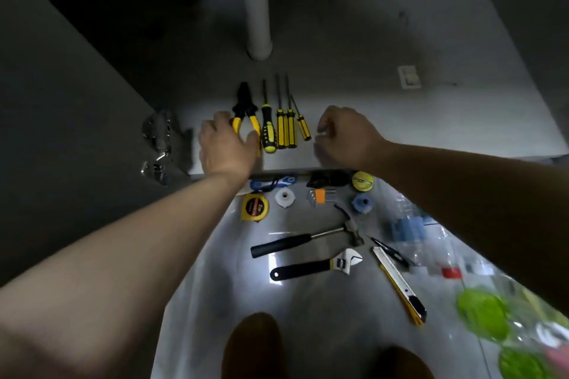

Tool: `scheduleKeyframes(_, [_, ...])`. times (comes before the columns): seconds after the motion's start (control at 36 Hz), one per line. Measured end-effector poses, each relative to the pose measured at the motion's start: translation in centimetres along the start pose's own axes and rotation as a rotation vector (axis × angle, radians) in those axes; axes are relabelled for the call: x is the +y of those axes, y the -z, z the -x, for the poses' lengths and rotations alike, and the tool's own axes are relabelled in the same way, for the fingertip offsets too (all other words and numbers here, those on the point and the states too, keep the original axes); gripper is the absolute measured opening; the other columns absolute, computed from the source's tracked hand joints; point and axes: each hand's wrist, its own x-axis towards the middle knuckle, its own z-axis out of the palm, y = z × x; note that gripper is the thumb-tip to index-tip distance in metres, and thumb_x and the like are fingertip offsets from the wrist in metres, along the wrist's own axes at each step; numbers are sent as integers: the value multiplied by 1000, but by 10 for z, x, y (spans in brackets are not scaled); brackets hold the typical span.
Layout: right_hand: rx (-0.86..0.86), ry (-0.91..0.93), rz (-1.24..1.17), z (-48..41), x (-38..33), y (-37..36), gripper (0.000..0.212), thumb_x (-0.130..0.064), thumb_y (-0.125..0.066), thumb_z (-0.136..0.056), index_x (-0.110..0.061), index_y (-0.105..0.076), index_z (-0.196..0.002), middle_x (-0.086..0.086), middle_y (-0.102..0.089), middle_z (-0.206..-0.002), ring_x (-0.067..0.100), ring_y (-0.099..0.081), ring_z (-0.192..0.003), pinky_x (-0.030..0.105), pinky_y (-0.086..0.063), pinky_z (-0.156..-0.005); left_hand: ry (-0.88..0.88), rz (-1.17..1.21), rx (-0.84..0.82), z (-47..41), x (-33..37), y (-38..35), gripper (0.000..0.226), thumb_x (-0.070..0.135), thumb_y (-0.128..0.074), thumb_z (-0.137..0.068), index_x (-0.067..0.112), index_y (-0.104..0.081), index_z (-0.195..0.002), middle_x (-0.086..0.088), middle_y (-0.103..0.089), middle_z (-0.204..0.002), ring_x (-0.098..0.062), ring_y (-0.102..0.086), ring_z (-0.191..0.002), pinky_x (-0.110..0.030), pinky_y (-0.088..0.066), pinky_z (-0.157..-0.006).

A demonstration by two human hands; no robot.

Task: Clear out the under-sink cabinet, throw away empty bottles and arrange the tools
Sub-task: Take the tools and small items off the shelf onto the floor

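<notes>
Four screwdrivers (281,132), one pliers (244,106), one hammer (295,241)

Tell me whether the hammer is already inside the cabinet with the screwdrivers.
No, the hammer lies on the floor outside the cabinet, next to the adjustable wrench.

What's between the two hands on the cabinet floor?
Head view: pliers, touching the left hand, then four yellow-and-black screwdrivers side by side, then a bare strip of floor before the right hand.
</notes>
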Motion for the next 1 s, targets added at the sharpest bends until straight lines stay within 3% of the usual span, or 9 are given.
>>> scheduleKeyframes(0.17, [16,-185,-42,-36,-19,-33,31,-24,-61,-94,-8,-53,-119,16,-56,-118,33,-58,-103,32,-39,-74,-21,-32,-60,-14,3,-7,64,42,-72,-89,13,-46,-139,-18,-43,-138,-37,-36,-134,-43,-37,-106])
scheduleKeyframes(0.28, [33,-260,52,-33,-22,-31,15,-15,-66,-89,-11,-52,-90,10,-56,-97,25,-53,-83,28,-40,-68,22,-138,-140,-20,11,-4,73,45,-79,-80,13,-47,-138,-17,-42,-138,-38,-37,-133,-44,-41,-104])
scheduleKeyframes(0.33, [28,-282,79,-25,-19,-27,30,-16,-69,-86,-14,-43,-72,5,-49,-84,22,-49,-79,27,-40,-69,95,-176,-159,-19,13,-2,77,42,-81,-74,15,-45,-137,-15,-40,-139,-38,-39,-132,-46,-42,-104])
scheduleKeyframes(0.47, [1,-285,0,16,-3,-7,21,-23,-67,-86,-7,-58,-77,8,-57,-76,25,-59,-82,28,-41,-65,162,-189,-182,7,1,5,83,32,-82,-71,16,-34,-137,-15,-45,-136,-39,-51,-124,-45,-47,-96])
scheduleKeyframes(0.56, [2,-214,-76,56,9,4,16,-20,-70,-83,-7,-64,-89,6,-65,-82,22,-57,-80,28,-43,-68,83,-34,-151,40,-16,6,72,33,-82,-74,19,-35,-126,-11,-51,-127,-38,-59,-110,-47,-54,-87])
scheduleKeyframes(0.67, [-77,-141,-111,110,26,8,15,-9,-71,-77,-9,-57,-80,3,-64,-70,25,-61,-69,32,-49,-65,-31,72,-67,93,-41,-2,59,43,-79,-71,31,-36,-109,1,-58,-109,-33,-63,-94,-48,-56,-76])
scheduleKeyframes(0.75, [-163,-160,-72,144,47,-4,17,-11,-72,-77,-10,-55,-80,4,-64,-72,26,-62,-70,39,-51,-69,-144,50,-166,125,-68,-12,44,54,-69,-73,40,-36,-99,10,-57,-96,-27,-63,-83,-40,-52,-66])
scheduleKeyframes(0.86, [-325,-275,-116,182,74,-29,17,-13,-71,-82,-13,-54,-83,6,-70,-71,25,-71,-67,44,-60,-65,-330,-125,-446,146,-104,-23,54,49,-74,-76,40,-44,-121,13,-58,-119,-16,-65,-98,-35,-53,-71])
scheduleKeyframes(1.0, [-449,-312,6,213,95,-63,9,-18,-65,-85,-14,-57,-89,4,-68,-84,24,-68,-79,35,-53,-66,-473,-247,-553,154,-120,-34,56,45,-75,-80,29,-56,-130,7,-54,-113,-18,-59,-101,-36,-54,-76])
